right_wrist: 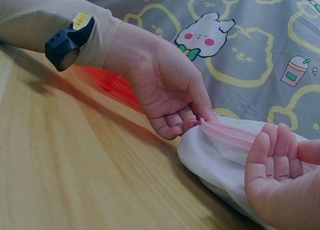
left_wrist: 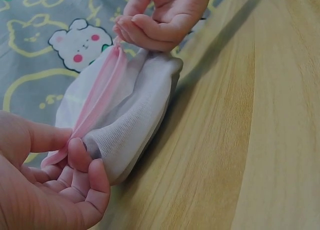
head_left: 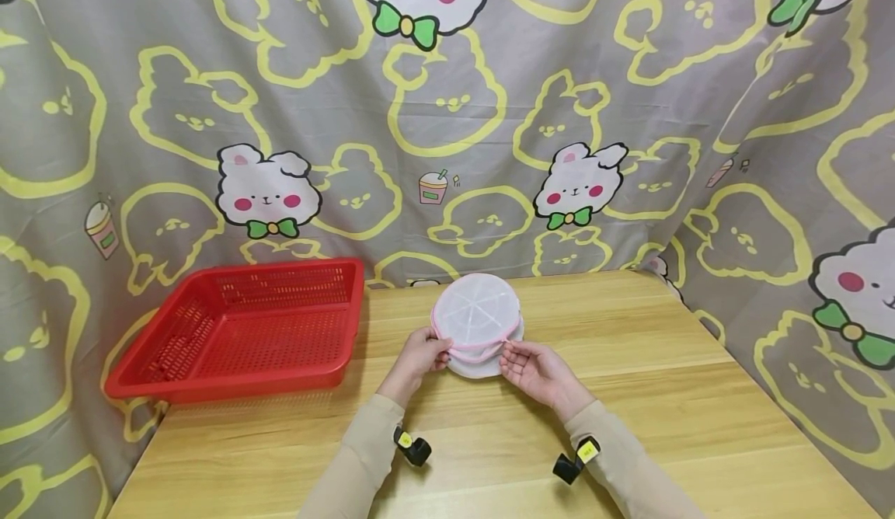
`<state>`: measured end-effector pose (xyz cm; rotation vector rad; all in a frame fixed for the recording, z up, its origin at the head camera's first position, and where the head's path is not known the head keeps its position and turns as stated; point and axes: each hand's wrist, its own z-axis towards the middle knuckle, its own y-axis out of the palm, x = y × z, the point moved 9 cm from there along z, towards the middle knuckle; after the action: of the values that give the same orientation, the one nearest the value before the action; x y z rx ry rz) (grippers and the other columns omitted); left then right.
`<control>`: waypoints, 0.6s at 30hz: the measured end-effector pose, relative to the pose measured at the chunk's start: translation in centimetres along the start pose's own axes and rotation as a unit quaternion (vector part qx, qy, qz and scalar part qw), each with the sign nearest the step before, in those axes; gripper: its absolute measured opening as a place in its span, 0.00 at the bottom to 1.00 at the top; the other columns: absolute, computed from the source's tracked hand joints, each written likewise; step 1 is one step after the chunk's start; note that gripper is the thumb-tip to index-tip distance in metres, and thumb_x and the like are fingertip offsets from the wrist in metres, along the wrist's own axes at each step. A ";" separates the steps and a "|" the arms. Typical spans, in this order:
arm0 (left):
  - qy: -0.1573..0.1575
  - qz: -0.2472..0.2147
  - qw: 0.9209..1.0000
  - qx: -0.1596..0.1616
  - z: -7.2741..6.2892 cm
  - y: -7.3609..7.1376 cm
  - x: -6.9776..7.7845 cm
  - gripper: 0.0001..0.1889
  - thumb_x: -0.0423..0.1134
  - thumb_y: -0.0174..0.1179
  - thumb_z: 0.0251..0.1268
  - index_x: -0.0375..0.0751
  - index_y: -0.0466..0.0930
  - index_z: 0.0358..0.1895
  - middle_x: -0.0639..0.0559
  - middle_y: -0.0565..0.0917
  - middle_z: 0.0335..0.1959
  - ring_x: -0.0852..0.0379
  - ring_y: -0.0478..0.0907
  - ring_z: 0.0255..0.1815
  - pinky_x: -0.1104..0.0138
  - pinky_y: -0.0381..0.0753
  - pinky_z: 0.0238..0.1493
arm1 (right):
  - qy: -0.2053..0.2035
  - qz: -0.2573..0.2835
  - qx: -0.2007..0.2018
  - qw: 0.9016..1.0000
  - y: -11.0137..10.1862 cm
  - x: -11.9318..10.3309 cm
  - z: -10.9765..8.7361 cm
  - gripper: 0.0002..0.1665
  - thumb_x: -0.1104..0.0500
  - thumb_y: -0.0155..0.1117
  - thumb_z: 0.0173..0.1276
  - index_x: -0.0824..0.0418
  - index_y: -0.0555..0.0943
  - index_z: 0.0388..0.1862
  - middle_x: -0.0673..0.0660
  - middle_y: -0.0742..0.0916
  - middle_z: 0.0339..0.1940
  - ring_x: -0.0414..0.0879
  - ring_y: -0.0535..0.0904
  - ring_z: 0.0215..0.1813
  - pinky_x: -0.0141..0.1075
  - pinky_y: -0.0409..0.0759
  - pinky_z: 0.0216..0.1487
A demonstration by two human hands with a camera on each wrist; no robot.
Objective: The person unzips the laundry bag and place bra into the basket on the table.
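A round white mesh laundry bag [head_left: 477, 309] with pink trim stands on the wooden table, its lid tilted toward the back. At its front left my left hand [head_left: 423, 350] pinches the pink edge between thumb and fingers, as the left wrist view also shows with the pink zipper band [left_wrist: 100, 92]. On the other side my right hand [head_left: 537, 371] pinches the far end of that band with thumb and index finger. Its other fingers [right_wrist: 265, 157] are loosely curled, palm up. The bag's mesh side [left_wrist: 125, 125] sags between the hands, and its inside is hidden.
A red plastic basket [head_left: 231, 383] with slotted walls stands on the left of the table [head_left: 629, 441]. Behind and at both sides hangs a grey curtain [head_left: 482, 161] printed with cartoon animals. Each wrist wears a small black camera [head_left: 417, 449].
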<state>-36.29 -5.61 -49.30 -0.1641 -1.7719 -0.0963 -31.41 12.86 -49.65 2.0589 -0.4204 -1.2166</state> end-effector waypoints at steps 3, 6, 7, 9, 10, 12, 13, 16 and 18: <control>0.000 0.001 1.000 -0.001 0.0 0.0 0.0 0.04 0.31 0.55 0.69 0.32 0.72 0.40 0.53 0.74 0.22 0.62 0.72 0.22 0.72 0.76 0.26 | 0.003 -0.002 -0.001 1.000 0.0 -0.1 -0.1 0.22 0.62 0.41 0.78 0.60 0.82 0.30 0.51 0.86 0.30 0.42 0.82 0.37 0.33 0.81 0.48; -0.002 0.000 1.000 0.000 0.0 0.0 -0.1 0.04 0.30 0.55 0.69 0.32 0.72 0.40 0.53 0.74 0.23 0.62 0.72 0.22 0.72 0.76 0.27 | 0.005 -0.002 0.001 1.000 -0.1 -0.1 -0.1 0.22 0.62 0.40 0.78 0.60 0.82 0.30 0.51 0.86 0.30 0.42 0.82 0.38 0.32 0.80 0.48; -0.001 0.000 1.000 -0.001 0.0 0.0 0.0 0.04 0.31 0.55 0.69 0.31 0.72 0.40 0.53 0.74 0.23 0.62 0.72 0.22 0.72 0.76 0.27 | 0.005 -0.001 0.001 1.000 -0.1 -0.1 0.0 0.22 0.62 0.40 0.78 0.60 0.82 0.30 0.51 0.86 0.30 0.42 0.82 0.38 0.32 0.80 0.48; -0.002 0.000 1.000 -0.001 -0.1 0.0 0.0 0.04 0.31 0.55 0.69 0.31 0.72 0.40 0.53 0.74 0.23 0.62 0.72 0.23 0.72 0.76 0.27 | 0.005 -0.001 0.001 1.000 -0.1 -0.1 0.0 0.22 0.62 0.40 0.78 0.60 0.82 0.31 0.51 0.86 0.30 0.42 0.82 0.38 0.32 0.80 0.48; -0.003 -0.001 1.000 -0.001 -0.1 0.0 0.0 0.04 0.30 0.55 0.69 0.32 0.72 0.40 0.53 0.74 0.23 0.62 0.72 0.22 0.72 0.76 0.27 | 0.005 0.000 0.003 1.000 -0.1 -0.1 0.0 0.22 0.62 0.40 0.78 0.60 0.82 0.30 0.51 0.86 0.30 0.42 0.82 0.38 0.32 0.80 0.48; -0.004 -0.003 1.000 -0.001 -0.2 0.0 0.1 0.04 0.30 0.55 0.69 0.32 0.71 0.39 0.53 0.74 0.23 0.62 0.72 0.22 0.72 0.76 0.27 | 0.005 0.002 0.001 1.000 -0.1 -0.1 0.0 0.22 0.62 0.40 0.78 0.60 0.82 0.31 0.51 0.86 0.30 0.42 0.82 0.38 0.32 0.80 0.48; -0.003 -0.002 1.000 -0.001 -0.2 0.0 0.1 0.04 0.30 0.55 0.69 0.32 0.71 0.39 0.53 0.74 0.23 0.62 0.72 0.22 0.72 0.77 0.27 | 0.004 0.003 0.001 1.000 -0.1 -0.1 0.0 0.22 0.62 0.40 0.78 0.60 0.82 0.31 0.51 0.86 0.30 0.42 0.82 0.37 0.32 0.80 0.48; -0.006 -0.003 1.000 0.000 -0.2 0.0 0.1 0.04 0.30 0.55 0.69 0.32 0.71 0.38 0.53 0.74 0.23 0.62 0.72 0.22 0.72 0.77 0.27 | -0.002 0.006 0.001 1.000 -0.2 -0.3 0.0 0.22 0.62 0.41 0.77 0.61 0.82 0.31 0.52 0.86 0.30 0.42 0.82 0.37 0.32 0.80 0.48; -0.007 -0.003 1.000 0.001 -0.2 0.0 0.0 0.03 0.30 0.55 0.69 0.33 0.71 0.38 0.53 0.74 0.23 0.62 0.72 0.22 0.72 0.77 0.27 | -0.006 0.009 0.000 1.000 -0.3 -0.5 0.0 0.22 0.62 0.41 0.77 0.61 0.82 0.31 0.52 0.86 0.30 0.42 0.81 0.37 0.32 0.80 0.48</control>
<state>-36.14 -5.61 -49.22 -0.1586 -1.7873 -0.0989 -31.62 13.35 -49.54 2.0447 -0.4422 -1.2183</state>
